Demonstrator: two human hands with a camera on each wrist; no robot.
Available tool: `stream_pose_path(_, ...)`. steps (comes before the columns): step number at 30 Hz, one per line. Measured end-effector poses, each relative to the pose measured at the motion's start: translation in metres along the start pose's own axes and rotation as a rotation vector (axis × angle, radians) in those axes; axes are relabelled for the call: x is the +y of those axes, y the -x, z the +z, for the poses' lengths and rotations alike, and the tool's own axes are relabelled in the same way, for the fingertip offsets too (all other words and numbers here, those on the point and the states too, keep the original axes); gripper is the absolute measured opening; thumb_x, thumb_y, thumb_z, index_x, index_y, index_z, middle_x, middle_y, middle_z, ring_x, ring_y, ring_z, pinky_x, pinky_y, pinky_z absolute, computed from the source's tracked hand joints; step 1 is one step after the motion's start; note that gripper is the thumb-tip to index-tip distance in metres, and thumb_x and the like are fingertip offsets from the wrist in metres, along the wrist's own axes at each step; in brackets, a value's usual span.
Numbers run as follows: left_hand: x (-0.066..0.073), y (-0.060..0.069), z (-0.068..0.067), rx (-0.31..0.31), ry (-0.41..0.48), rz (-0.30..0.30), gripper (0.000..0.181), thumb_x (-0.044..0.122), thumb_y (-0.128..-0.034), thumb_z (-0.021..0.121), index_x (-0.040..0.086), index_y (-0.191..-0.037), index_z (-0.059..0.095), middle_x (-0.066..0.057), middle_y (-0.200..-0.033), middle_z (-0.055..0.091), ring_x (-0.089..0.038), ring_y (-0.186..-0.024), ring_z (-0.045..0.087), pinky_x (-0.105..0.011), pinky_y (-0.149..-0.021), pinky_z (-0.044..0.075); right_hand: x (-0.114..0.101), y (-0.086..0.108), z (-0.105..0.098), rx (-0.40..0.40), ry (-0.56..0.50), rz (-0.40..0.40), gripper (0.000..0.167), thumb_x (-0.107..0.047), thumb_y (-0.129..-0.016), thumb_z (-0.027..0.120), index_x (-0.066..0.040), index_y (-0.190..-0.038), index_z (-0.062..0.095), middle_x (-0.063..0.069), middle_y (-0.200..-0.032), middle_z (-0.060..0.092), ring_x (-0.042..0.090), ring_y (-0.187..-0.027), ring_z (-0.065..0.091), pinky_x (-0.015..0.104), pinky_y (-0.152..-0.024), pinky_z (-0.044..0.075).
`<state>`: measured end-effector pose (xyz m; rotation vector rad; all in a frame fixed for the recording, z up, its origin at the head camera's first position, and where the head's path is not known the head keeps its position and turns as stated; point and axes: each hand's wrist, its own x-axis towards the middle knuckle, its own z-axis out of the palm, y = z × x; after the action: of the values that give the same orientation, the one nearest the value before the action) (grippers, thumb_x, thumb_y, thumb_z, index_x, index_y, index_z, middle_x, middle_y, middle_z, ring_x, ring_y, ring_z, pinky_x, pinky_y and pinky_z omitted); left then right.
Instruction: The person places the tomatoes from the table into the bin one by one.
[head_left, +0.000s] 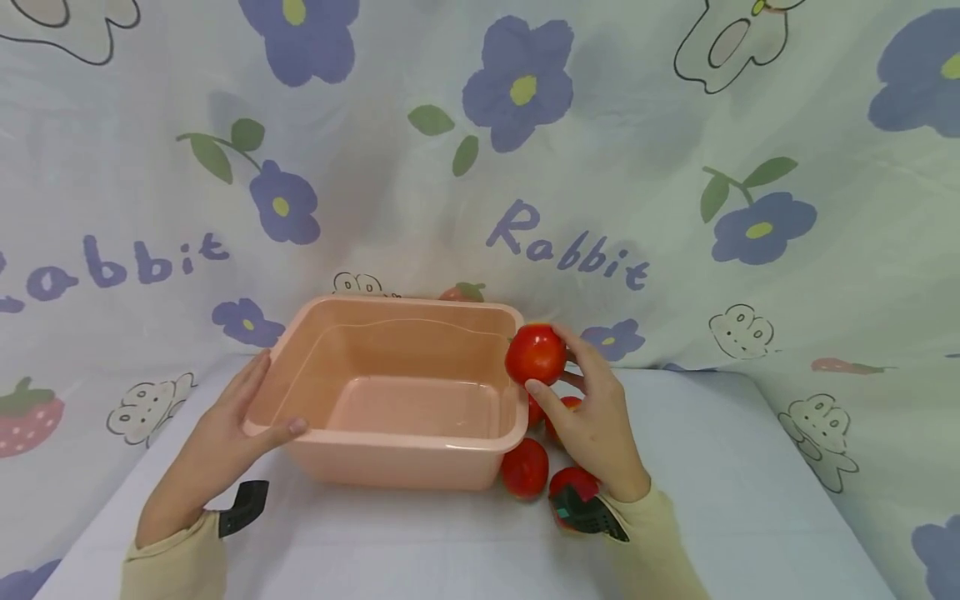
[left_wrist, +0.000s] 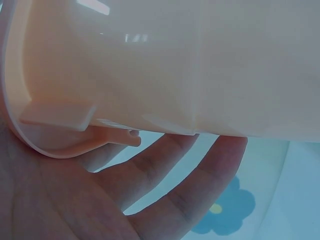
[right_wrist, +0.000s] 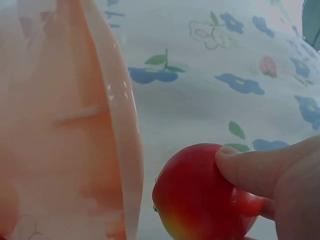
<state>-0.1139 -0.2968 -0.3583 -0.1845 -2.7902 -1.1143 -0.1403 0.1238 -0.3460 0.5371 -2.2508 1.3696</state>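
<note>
A peach-coloured plastic basin (head_left: 390,467) stands on the white table with nothing inside it. My left hand (head_left: 228,425) grips its left end, thumb over the rim and fingers along the outer wall; the left wrist view shows those fingers (left_wrist: 195,185) against the basin's side. In my right hand (head_left: 596,417) is a red tomato (head_left: 536,354), pinched between thumb and fingers at the basin's right rim. The right wrist view puts this tomato (right_wrist: 200,195) just outside the rim (right_wrist: 125,110). Below that hand, several more tomatoes (head_left: 525,469) lie beside the basin, some partly hidden.
A white cloth printed with flowers and rabbits (head_left: 420,217) hangs behind and around the table (head_left: 697,467). Black wrist straps (head_left: 243,508) show at both sleeves. One tomato (head_left: 573,483) lies partly behind the right wrist strap.
</note>
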Motion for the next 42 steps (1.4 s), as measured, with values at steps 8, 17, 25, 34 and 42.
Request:
stream_pose_path(8,-0.002,-0.001,0.001,0.004,-0.002,0.006,0.103,0.038,-0.0899,0.074,0.014,-0.163,0.006,-0.015,-0.168,0.005,-0.053,-0.147,0.012,-0.078,-0.108,0.015,-0.004,-0.001,0.013,-0.029,-0.032,-0.087,0.074,-0.016,-0.085,0.082,-0.013,-0.149,0.046,0.004,-0.14,0.055,0.02,-0.119,0.059,0.04,-0.09,0.058)
stream_pose_path(17,-0.002,-0.001,0.0,0.005,-0.005,0.007,0.103,0.037,-0.0902,0.074,0.015,-0.163,0.005,-0.015,-0.168,0.004,-0.054,-0.147,0.012,-0.078,-0.108,0.015,-0.008,-0.001,0.028,-0.096,-0.004,-0.07,0.071,-0.021,-0.086,0.082,-0.017,-0.148,0.047,0.001,-0.142,0.054,0.018,-0.122,0.057,0.037,-0.094,0.056)
stream_pose_path(25,0.0,-0.001,-0.001,0.004,0.007,0.002,0.102,0.037,-0.0904,0.074,0.017,-0.163,0.005,-0.015,-0.168,0.003,-0.054,-0.147,0.011,-0.079,-0.108,0.014,-0.005,0.0,0.037,-0.122,0.012,-0.132,0.071,-0.021,-0.084,0.084,-0.017,-0.145,0.05,0.0,-0.14,0.056,0.017,-0.121,0.058,0.038,-0.097,0.055)
stream_pose_path(34,-0.001,0.001,-0.001,0.005,0.0,0.003,0.101,0.034,-0.0907,0.074,0.017,-0.163,0.006,-0.015,-0.168,0.004,-0.055,-0.147,0.012,-0.079,-0.108,0.014,-0.003,0.003,0.042,-0.153,0.004,-0.107,0.069,-0.021,-0.083,0.084,-0.02,-0.144,0.052,-0.003,-0.14,0.056,0.017,-0.125,0.057,0.04,-0.099,0.053)
stream_pose_path(42,-0.002,-0.001,0.0,0.005,0.004,0.008,0.101,0.033,-0.0906,0.074,0.016,-0.163,0.006,-0.015,-0.168,0.004,-0.056,-0.146,0.013,-0.079,-0.108,0.014,0.0,0.003,0.039,-0.163,0.029,-0.081,0.07,-0.023,-0.084,0.084,-0.018,-0.145,0.051,-0.001,-0.145,0.054,0.021,-0.127,0.055,0.044,-0.101,0.052)
